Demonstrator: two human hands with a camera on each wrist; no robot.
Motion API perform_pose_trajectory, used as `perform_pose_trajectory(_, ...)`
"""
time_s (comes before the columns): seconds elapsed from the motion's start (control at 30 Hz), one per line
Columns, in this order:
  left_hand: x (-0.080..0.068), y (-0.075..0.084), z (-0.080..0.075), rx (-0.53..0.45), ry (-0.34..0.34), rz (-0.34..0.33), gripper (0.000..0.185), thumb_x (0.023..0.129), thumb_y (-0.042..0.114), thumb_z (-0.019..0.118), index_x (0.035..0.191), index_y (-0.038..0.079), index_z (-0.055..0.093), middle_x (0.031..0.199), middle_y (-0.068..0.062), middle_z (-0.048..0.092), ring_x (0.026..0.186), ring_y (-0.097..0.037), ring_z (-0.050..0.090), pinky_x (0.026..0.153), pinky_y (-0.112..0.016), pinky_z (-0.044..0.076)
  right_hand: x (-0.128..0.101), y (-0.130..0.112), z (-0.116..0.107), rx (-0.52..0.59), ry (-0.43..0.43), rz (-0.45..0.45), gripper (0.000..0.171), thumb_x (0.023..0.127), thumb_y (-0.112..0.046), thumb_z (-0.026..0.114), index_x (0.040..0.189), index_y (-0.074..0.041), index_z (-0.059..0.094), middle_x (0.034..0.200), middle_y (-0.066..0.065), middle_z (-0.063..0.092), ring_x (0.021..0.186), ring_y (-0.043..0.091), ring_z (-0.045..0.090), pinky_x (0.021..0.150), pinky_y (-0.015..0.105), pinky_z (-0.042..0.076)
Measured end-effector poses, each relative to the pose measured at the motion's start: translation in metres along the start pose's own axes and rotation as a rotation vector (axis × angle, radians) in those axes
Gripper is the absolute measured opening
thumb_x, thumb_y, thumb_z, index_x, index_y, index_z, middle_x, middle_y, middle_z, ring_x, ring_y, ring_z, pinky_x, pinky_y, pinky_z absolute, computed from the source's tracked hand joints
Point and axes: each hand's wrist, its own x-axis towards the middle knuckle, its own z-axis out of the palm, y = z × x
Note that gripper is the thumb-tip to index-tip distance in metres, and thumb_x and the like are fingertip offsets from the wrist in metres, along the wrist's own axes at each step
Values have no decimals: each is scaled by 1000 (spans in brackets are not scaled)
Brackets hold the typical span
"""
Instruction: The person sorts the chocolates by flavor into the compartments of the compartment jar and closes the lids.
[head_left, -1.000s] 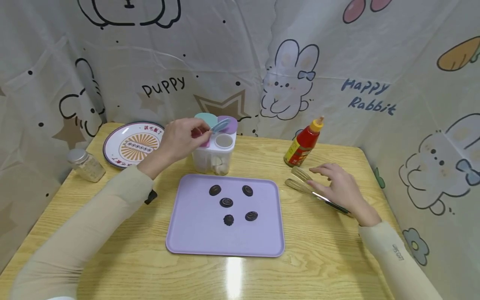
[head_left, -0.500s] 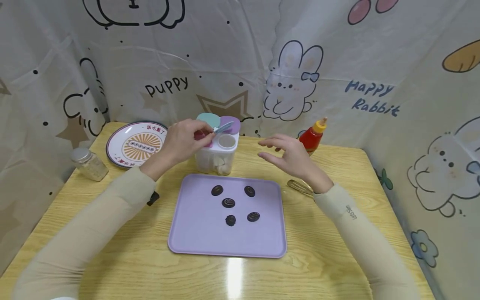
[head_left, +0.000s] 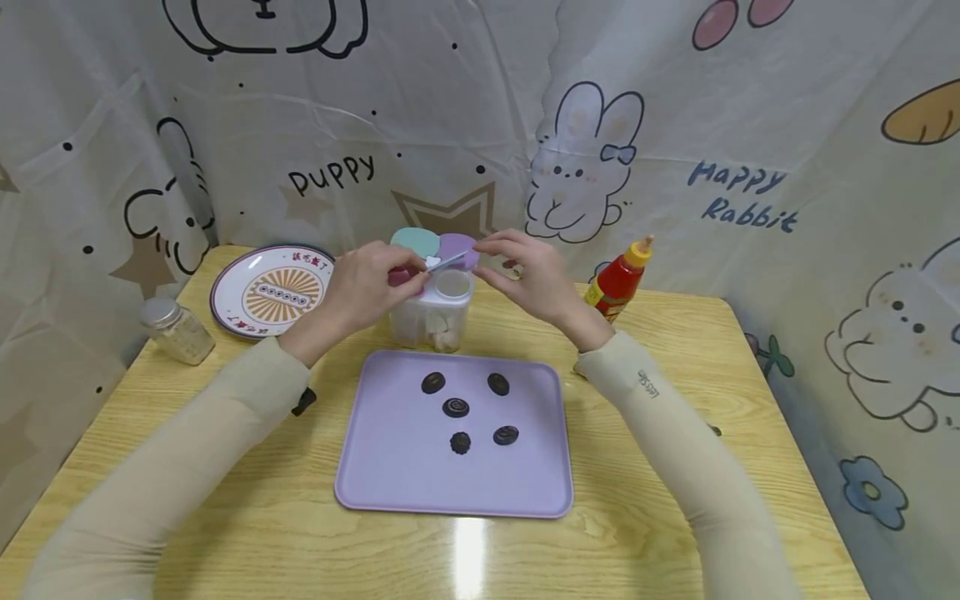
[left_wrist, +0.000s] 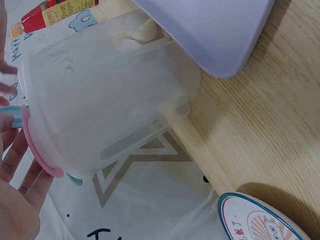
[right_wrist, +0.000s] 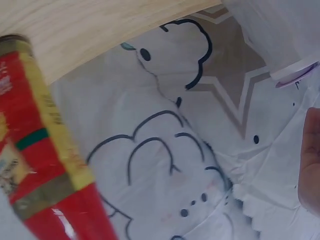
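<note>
We've got the seasoning box (head_left: 432,307) at the back of the table (head_left: 675,467), just behind the purple tray (head_left: 390,467) with five dark chocolates (head_left: 455,407). Left hand (head_left: 365,283) pinches a small blue spoon (head_left: 444,262) over the open compartment; right hand (head_left: 528,275) sits at the purple lid (head_left: 459,247), fingers loosely curled, grip unclear. Risk as we see it: the box looks light, so a push on the lid could tip it toward the tray. Ketchup bottle (head_left: 619,279) stands near the right wrist and could be knocked.
</note>
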Motion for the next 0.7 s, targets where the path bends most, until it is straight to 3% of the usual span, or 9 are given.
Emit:
perform_pose_trajectory(0.2,-1,0,0,8,3,8,13,95,25,78,102,14,80,90,-7,77,80,-25,65,65,-40,51,14,-8,10,-73,-23,-111,25,93,-16,82,114,-4,79,116,12,77,103,26,75,85,35,62)
perform_pose_trajectory(0.33,-1,0,-1,13,12,25,13,94,25,80,100,15,80,89,-6,77,80,-24,66,65,-40,51,16,-13,14,-99,-28,-152,16,93,-13,80,108,-6,81,110,9,78,96,23,76,80,33,62)
perform_pose_trajectory(0.47,-2,-2,0,24,4,50,14,92,27,81,99,15,80,90,-4,78,82,-23,65,65,-40,52,12,-15,14,-132,-39,-172,8,93,-10,80,100,-7,81,102,8,79,90,22,75,79,34,62)
perform_pose_trajectory(0.7,-5,-5,2,35,9,113,19,88,31,86,98,17,80,99,-4,81,88,-26,67,69,-46,56,-5,-13,18,-164,-69,-191,10,92,-11,82,101,-7,82,103,9,78,90,22,74,81,34,63)
